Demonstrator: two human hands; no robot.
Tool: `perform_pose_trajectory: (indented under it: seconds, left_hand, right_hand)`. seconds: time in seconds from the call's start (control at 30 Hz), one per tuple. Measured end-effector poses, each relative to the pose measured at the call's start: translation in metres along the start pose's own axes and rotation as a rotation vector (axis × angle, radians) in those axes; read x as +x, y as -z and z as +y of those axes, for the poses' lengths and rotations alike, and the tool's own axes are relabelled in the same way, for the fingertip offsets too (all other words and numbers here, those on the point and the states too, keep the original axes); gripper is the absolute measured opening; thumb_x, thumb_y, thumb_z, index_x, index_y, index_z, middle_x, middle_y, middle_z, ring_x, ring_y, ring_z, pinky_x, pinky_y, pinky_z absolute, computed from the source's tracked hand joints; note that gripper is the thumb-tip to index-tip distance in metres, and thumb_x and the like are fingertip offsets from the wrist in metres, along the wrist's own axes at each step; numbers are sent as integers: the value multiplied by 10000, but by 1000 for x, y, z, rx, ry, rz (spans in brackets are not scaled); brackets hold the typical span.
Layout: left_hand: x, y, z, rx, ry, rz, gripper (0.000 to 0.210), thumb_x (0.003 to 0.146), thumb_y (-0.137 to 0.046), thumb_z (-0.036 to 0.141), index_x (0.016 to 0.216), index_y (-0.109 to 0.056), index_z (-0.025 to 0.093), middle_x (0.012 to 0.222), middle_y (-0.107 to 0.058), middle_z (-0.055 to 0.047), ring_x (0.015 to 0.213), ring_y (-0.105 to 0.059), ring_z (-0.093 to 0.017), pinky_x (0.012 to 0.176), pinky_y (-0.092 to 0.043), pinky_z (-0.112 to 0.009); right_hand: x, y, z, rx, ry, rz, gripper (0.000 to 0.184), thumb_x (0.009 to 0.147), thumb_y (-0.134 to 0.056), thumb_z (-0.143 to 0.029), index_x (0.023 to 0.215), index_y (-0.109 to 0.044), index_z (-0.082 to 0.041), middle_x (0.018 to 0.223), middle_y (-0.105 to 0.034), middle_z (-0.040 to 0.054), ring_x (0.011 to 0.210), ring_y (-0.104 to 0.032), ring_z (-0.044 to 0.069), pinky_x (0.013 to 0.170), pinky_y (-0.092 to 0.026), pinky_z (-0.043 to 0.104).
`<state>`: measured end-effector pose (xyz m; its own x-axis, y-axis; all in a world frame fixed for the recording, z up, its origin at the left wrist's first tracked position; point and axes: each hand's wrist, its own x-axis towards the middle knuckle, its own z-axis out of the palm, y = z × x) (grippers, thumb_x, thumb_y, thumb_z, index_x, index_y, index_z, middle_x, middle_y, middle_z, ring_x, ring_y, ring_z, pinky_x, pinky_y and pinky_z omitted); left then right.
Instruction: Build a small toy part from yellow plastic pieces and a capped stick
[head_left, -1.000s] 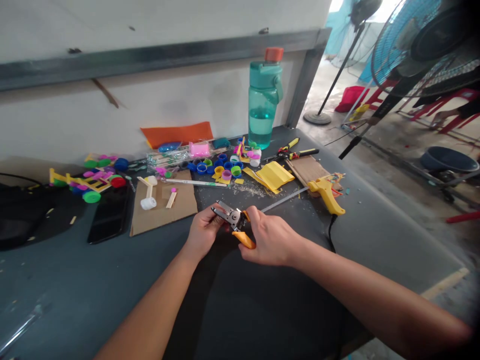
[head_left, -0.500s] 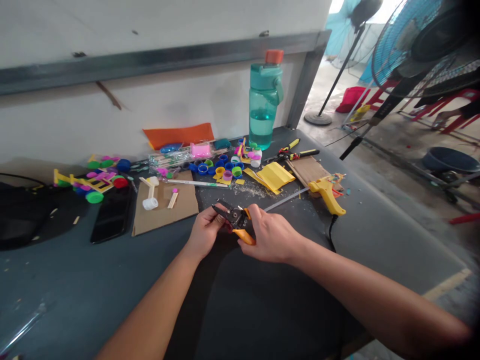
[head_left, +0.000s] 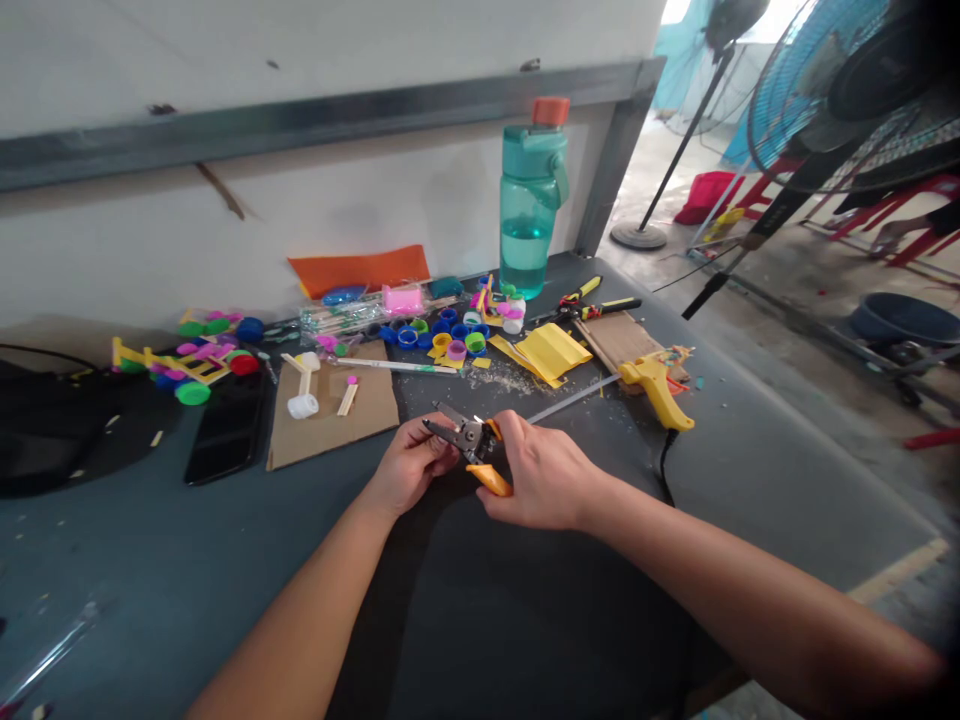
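My right hand [head_left: 553,474] grips a pair of wire strippers [head_left: 470,437] by its orange handles. The dark jaws point left and stand apart, over the fingers of my left hand [head_left: 407,466]. Those fingers are pinched together; whatever they hold is hidden behind the jaws. Beyond my left hand lies a cardboard sheet [head_left: 334,430] bearing a small piece made of sticks and white caps [head_left: 303,402] and a short bundle of sticks with a pink top [head_left: 348,396]. A yellow glue gun [head_left: 657,392] lies to the right of my right hand.
Blue, green and yellow bottle caps [head_left: 407,338] cluster at the back, beside folded yellow paper [head_left: 553,352]. A teal water bottle [head_left: 525,220] stands by the wall. On the left are a black phone [head_left: 227,435] and colourful stick-and-cap pieces [head_left: 193,393]. A fan [head_left: 847,90] stands right of the table.
The wire strippers stay in nearly the same place over my left hand. A reddish bit seen under the jaws earlier no longer shows as my left fingers shift slightly.
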<state>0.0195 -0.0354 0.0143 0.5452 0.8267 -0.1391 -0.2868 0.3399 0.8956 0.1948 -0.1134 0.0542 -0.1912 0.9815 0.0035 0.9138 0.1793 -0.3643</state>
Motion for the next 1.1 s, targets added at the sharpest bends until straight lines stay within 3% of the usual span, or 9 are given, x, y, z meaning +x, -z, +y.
perform_pose_trajectory:
  seconds: [0.3, 0.67, 1.0, 1.1]
  left_hand:
    - [1, 7, -5, 43, -23, -2, 319, 572, -848, 388, 691, -657, 162, 626, -577, -7, 497, -430, -76, 439, -266, -190]
    - [2, 12, -9, 108, -55, 9, 333, 633, -814, 433, 658, -654, 142, 560, -517, 9, 502, -422, -75, 462, -302, -199]
    - [2, 2, 1, 81, -68, -96, 247, 817, -666, 361, 719, -601, 145, 581, -449, 33, 475, -407, -62, 465, -286, -204]
    - [2, 2, 2, 83, -74, -84, 216, 828, -658, 344, 748, -610, 149, 578, -446, 36, 486, -419, -66, 470, -297, -198]
  right_hand:
    - [-1, 2, -1, 34, 18, -98, 484, 721, -569, -507, 1038, -408, -179, 922, -650, 94, 725, -654, 242, 591, -406, 302]
    - [1, 0, 0, -19, 36, -93, 277, 813, -491, -380, 974, -370, -190, 805, -669, 71, 652, -652, 230, 516, -291, 279]
    - [2, -2, 7, 308, -103, -12, 301, 825, -508, -413, 938, -304, -222, 702, -572, -4, 598, -565, 177, 530, -308, 252]
    - [2, 0, 9, 308, -119, -13, 332, 801, -520, -443, 925, -301, -226, 710, -556, -3, 599, -547, 177, 542, -308, 260]
